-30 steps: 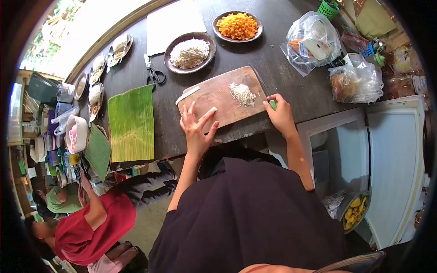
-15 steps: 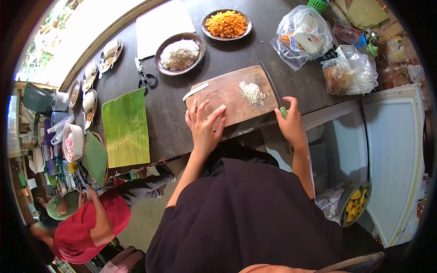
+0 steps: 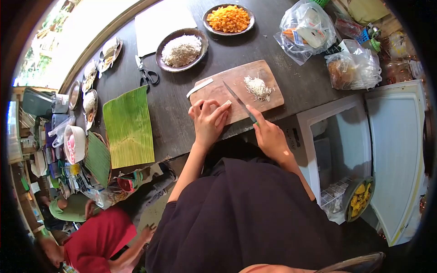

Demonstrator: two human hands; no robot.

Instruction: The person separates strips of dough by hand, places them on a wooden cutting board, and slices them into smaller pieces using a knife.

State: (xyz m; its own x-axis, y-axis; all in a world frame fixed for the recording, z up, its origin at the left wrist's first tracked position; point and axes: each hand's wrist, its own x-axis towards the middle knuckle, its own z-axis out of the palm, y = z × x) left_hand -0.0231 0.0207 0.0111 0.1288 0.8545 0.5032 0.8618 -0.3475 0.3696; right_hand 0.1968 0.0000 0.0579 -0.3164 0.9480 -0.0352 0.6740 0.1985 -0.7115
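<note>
On the wooden cutting board (image 3: 225, 83) my left hand (image 3: 208, 122) has its fingers curled, holding a small white piece (image 3: 228, 103) at the fingertips. My right hand (image 3: 272, 138) grips a knife (image 3: 239, 99), index finger stretched along the blade's back. The blade lies over the board, its tip pointing away from me. To its right sits a heap of thin white shreds (image 3: 258, 88). A longer white strip (image 3: 200, 87) rests along the board's left edge. The kind of white food is not clear.
A bowl of white shreds (image 3: 182, 51) and a plate of orange diced pieces (image 3: 229, 19) stand behind the board. Scissors (image 3: 148, 77) and a banana leaf (image 3: 129, 129) lie left. Plastic bags (image 3: 307, 28) are right, above an open chest (image 3: 339, 136). Two people are at lower left.
My right hand has moved left, bringing the knife over the board. My left fingers have curled in more. The person in red has shifted and turned.
</note>
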